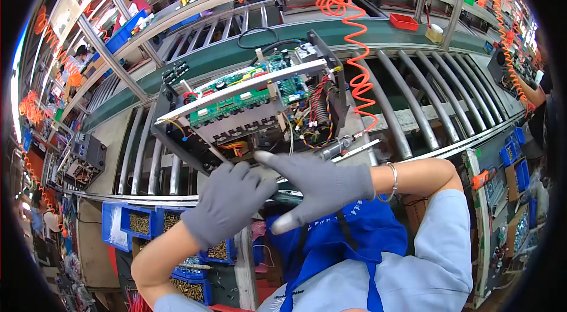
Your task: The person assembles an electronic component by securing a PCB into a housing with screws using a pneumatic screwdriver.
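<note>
In front of me an open metal chassis [198, 129] stands on the roller line, with green circuit boards [233, 104] and bundled wires [319, 108] inside. A pale metal bar [260, 85] runs across its top. My left hand [227, 203], in a grey glove, is at the chassis's near edge; its fingers are slightly bent and apart, with nothing visible in them. My right hand [322, 185], also gloved, is beside it, thumb and fingers spread. Between the hands is a dark object [287, 197], too hidden to name. A metal air tool [338, 149] lies by the chassis's near right corner.
An orange coiled hose [360, 82] hangs down to the air tool. Blue bins [115, 226] of brass screws stand at lower left. Bare metal rollers [413, 105] extend right; another chassis [82, 155] sits at left. A red tray [403, 21] is behind. Other people work farther off.
</note>
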